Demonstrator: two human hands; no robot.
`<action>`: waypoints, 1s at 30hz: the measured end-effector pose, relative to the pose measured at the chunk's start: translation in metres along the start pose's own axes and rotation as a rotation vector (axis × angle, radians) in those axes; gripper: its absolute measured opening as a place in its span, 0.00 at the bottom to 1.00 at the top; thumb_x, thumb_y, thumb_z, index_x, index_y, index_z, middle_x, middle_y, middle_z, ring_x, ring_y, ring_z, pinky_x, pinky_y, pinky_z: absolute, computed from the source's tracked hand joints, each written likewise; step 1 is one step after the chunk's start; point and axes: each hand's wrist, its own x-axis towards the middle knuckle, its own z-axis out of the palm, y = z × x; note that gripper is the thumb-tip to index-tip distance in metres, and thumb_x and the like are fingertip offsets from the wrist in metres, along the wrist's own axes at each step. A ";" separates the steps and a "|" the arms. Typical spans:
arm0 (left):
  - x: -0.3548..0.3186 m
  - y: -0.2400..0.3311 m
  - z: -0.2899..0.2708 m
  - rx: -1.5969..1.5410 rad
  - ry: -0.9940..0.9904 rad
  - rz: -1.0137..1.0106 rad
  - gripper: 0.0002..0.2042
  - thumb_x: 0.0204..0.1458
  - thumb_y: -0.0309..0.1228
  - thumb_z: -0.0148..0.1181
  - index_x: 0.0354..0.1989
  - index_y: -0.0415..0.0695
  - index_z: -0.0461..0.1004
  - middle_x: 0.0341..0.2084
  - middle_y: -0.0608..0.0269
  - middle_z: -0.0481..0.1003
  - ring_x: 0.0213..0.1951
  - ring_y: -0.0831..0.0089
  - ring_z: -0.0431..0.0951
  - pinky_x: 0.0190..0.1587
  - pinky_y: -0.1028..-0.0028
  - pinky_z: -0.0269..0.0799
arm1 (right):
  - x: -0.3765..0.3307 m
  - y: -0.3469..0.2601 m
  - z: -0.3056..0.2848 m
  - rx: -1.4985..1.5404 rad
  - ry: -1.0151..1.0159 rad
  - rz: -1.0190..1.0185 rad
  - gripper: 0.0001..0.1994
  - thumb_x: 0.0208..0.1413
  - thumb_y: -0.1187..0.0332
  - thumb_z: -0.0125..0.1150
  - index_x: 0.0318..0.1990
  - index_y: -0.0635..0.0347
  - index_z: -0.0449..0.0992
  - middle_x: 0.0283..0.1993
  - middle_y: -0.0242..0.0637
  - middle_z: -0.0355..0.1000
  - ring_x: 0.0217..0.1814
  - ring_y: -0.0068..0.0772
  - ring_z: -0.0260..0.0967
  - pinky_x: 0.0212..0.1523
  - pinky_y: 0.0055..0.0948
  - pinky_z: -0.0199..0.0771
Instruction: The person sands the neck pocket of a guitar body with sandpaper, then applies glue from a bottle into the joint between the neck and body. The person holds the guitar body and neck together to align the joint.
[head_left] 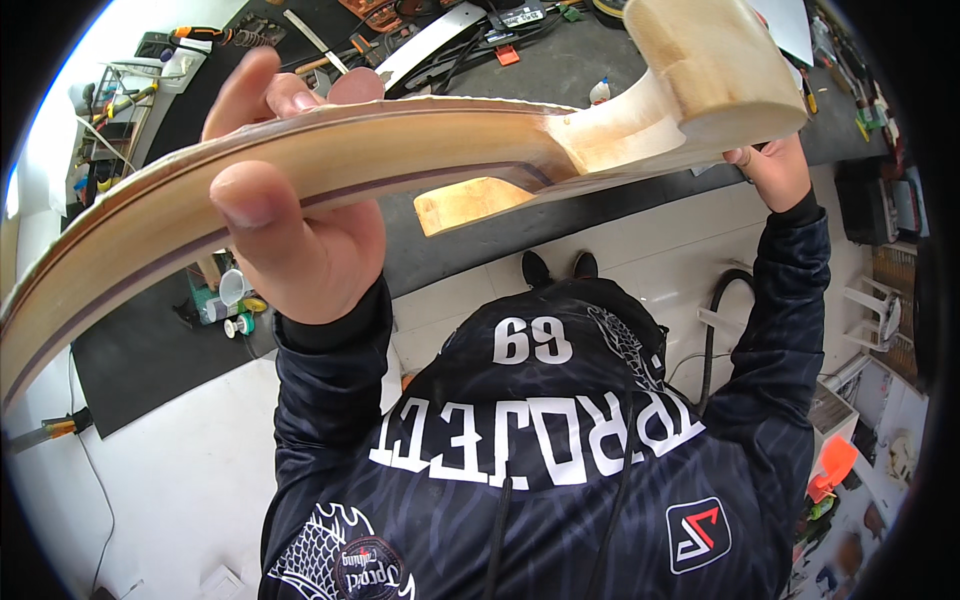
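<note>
Stretched across the upper view is a long curved piece of pale wood (400,140) with a dark stripe along its side and a thick rounded block (735,75) at its right end. A short flat tongue of wood (470,203) juts from its near side. My left hand (310,235) grips the long curved part, thumb on the near face and fingers over the far edge. Beneath the block, my right hand (778,172) supports the right end; most of its fingers are hidden behind the wood. A pinkish-brown disc (357,86) shows beyond my left fingers; whether they touch it, I cannot tell.
Below the wood runs a dark workbench mat (430,260). Toward the back lie an orange-handled tool (200,35), a white strip (430,45) and other tools. A small clear cup (234,287) stands at the left. A black hose (722,310) curves by the floor at right.
</note>
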 end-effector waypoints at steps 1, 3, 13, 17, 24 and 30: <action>0.000 0.000 -0.002 -0.007 -0.025 0.007 0.36 0.50 0.60 0.59 0.54 0.38 0.69 0.39 0.61 0.69 0.41 0.70 0.72 0.48 0.65 0.73 | 0.000 -0.002 0.000 0.024 -0.011 -0.001 0.28 0.52 0.53 0.68 0.52 0.67 0.72 0.43 0.32 0.74 0.45 0.19 0.68 0.50 0.21 0.67; 0.001 0.001 -0.001 -0.010 -0.055 0.012 0.29 0.52 0.58 0.59 0.48 0.42 0.75 0.39 0.60 0.70 0.41 0.69 0.72 0.48 0.65 0.73 | 0.001 0.000 -0.001 0.046 -0.025 -0.001 0.28 0.52 0.54 0.68 0.52 0.67 0.72 0.43 0.31 0.74 0.45 0.18 0.68 0.50 0.21 0.67; -0.002 0.008 -0.005 -0.054 -0.192 -0.020 0.25 0.53 0.55 0.59 0.46 0.46 0.77 0.44 0.59 0.73 0.48 0.59 0.74 0.52 0.59 0.72 | 0.000 -0.002 -0.009 0.101 -0.128 0.065 0.26 0.51 0.57 0.69 0.52 0.66 0.72 0.43 0.30 0.74 0.44 0.17 0.69 0.47 0.19 0.69; -0.008 0.012 0.006 -0.013 -0.159 -0.007 0.23 0.53 0.54 0.59 0.47 0.48 0.78 0.44 0.60 0.73 0.48 0.59 0.74 0.53 0.56 0.70 | -0.001 0.001 -0.011 0.100 -0.136 0.055 0.26 0.51 0.58 0.69 0.52 0.66 0.72 0.43 0.30 0.74 0.43 0.17 0.70 0.47 0.19 0.69; -0.005 0.011 0.004 -0.061 -0.140 -0.005 0.22 0.54 0.52 0.59 0.47 0.48 0.77 0.42 0.60 0.74 0.46 0.60 0.75 0.52 0.57 0.70 | 0.008 0.009 -0.011 0.102 -0.124 -0.018 0.25 0.51 0.58 0.69 0.52 0.66 0.73 0.43 0.31 0.74 0.44 0.19 0.70 0.48 0.21 0.70; -0.010 0.011 0.007 -0.104 -0.108 0.001 0.22 0.53 0.51 0.61 0.46 0.46 0.77 0.37 0.62 0.73 0.42 0.65 0.75 0.51 0.60 0.71 | 0.006 0.010 -0.012 0.184 -0.159 0.000 0.25 0.51 0.59 0.69 0.52 0.66 0.73 0.41 0.30 0.72 0.43 0.20 0.70 0.47 0.21 0.70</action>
